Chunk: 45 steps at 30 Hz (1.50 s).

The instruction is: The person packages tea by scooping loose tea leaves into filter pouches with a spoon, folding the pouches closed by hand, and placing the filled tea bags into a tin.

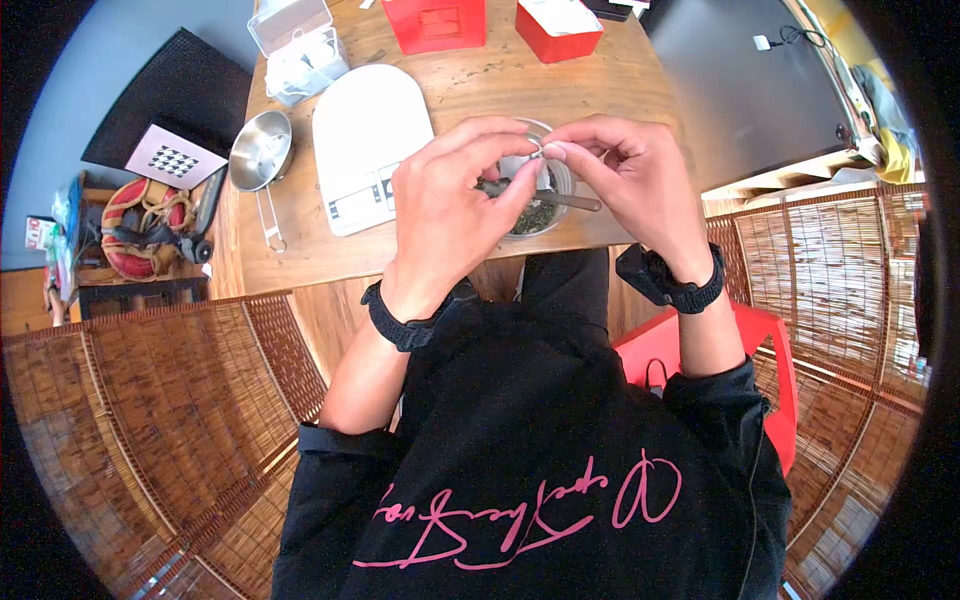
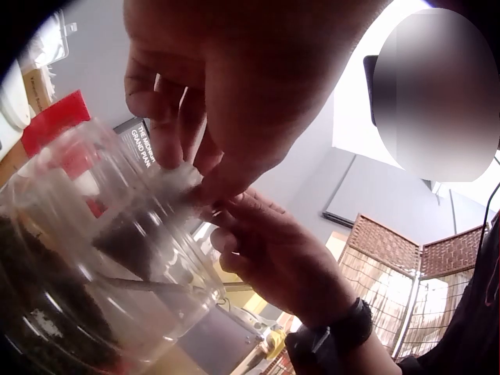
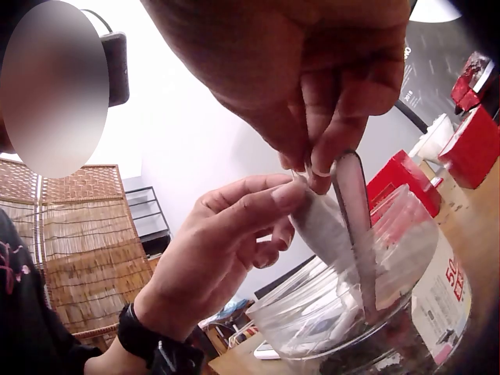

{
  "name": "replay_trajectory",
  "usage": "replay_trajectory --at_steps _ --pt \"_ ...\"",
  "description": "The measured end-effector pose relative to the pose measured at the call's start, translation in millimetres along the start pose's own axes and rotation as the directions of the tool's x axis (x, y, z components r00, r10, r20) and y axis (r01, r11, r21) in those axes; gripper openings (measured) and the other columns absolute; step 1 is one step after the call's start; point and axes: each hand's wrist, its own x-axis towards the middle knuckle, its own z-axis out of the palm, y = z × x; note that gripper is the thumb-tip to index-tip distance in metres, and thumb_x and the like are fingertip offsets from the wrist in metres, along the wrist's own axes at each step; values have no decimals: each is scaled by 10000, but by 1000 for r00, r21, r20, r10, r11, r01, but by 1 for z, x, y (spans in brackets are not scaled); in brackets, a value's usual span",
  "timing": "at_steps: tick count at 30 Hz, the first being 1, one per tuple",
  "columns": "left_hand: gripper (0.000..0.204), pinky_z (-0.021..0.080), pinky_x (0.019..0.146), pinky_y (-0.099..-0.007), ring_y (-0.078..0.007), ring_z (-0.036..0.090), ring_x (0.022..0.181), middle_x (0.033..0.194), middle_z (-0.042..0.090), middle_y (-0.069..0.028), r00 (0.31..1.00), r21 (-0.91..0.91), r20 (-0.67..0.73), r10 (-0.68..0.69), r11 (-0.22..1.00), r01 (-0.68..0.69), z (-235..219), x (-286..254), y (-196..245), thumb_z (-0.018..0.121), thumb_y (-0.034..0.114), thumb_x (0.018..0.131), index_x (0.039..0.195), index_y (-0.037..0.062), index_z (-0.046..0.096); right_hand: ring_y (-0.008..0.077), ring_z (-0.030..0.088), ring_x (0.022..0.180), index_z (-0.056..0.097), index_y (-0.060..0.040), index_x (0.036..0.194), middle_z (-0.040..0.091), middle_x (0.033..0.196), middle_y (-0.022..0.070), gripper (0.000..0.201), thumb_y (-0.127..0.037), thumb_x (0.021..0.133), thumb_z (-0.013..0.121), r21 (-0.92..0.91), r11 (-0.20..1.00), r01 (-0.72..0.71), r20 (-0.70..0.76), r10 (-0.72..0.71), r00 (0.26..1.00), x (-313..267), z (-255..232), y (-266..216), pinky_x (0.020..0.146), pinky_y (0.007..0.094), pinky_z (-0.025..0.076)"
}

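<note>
Over a clear plastic jar [image 3: 297,336] of dark dried leaves, both hands work at a small whitish filter bag [image 3: 324,223]. My left hand [image 1: 450,190] pinches the bag's top edge between thumb and fingers. Facing it, my right hand [image 1: 640,180] pinches the same edge, with thin string or folded material at the fingertips in the right wrist view. Dark contents show through the bag in the left wrist view. A spoon [image 3: 355,219] leans inside the jar, its handle sticking out past the rim. The hands partly cover the jar in the head view.
Left of the jar lies a white scale [image 1: 370,110], with a steel saucepan [image 1: 262,150] beyond it. A plastic box [image 1: 305,65] of white bags and red boxes [image 1: 435,25] stand at the back. A red chair [image 1: 750,330] is at the right.
</note>
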Motion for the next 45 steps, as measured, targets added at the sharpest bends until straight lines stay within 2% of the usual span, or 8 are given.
replay_trajectory --at_steps 2,10,12,15,31,34,43,45 --pt "167 545 581 -267 -145 664 626 1036 767 -63 998 3 13 -54 999 54 -2 1 3 828 146 776 918 72 783 118 673 686 778 -11 1006 774 858 92 176 -155 920 727 20 1000 -18 10 18 1000 0 1 3 644 283 529" --pt "176 537 600 -266 -112 646 639 1043 769 -74 991 -46 -17 -131 990 130 -14 5 3 814 93 767 937 51 794 120 677 672 775 -6 992 766 824 101 183 -169 923 729 68 997 21 -29 -19 999 -1 4 8 633 280 525" --pt "163 429 533 -199 -47 605 681 1079 763 -56 995 -31 6 -100 995 100 -13 3 1 815 83 802 964 68 804 120 673 666 776 -7 991 765 819 101 183 -170 922 730 62 998 25 -23 -23 999 -1 3 7 631 281 524" --pt "180 542 614 -276 -125 653 651 1056 768 -75 994 -20 40 -105 994 105 -14 4 3 796 123 777 945 59 797 117 667 659 776 -8 990 763 812 100 183 -171 922 731 63 998 21 -17 -20 1000 -1 4 7 628 281 521" --pt "188 527 624 -282 -129 642 685 973 769 -94 986 -124 61 -155 979 162 -17 5 0 777 75 815 1001 67 799 85 683 714 775 -3 1009 768 827 76 165 -143 936 729 163 987 0 -9 1 1000 0 8 9 642 255 533" --pt "197 449 582 -219 -56 549 661 1002 770 -61 982 -123 117 -147 979 161 -15 4 -5 789 71 845 1042 69 801 85 693 747 769 12 1015 769 850 73 158 -121 941 727 280 960 16 -3 -15 1000 -1 12 11 674 248 552" --pt "238 454 604 -233 -54 530 645 790 710 -34 949 -49 201 -244 965 259 -20 8 3 796 117 852 1081 53 789 90 704 815 746 32 1037 769 918 72 152 -91 956 711 348 937 -32 36 21 999 -1 11 10 732 248 570" --pt "272 443 586 -237 -49 517 633 765 688 -23 944 -207 183 -274 928 309 -19 7 -2 818 147 846 1099 51 786 91 708 829 738 35 1048 769 921 76 154 -86 958 709 360 932 -41 37 29 999 -1 8 10 736 245 571"
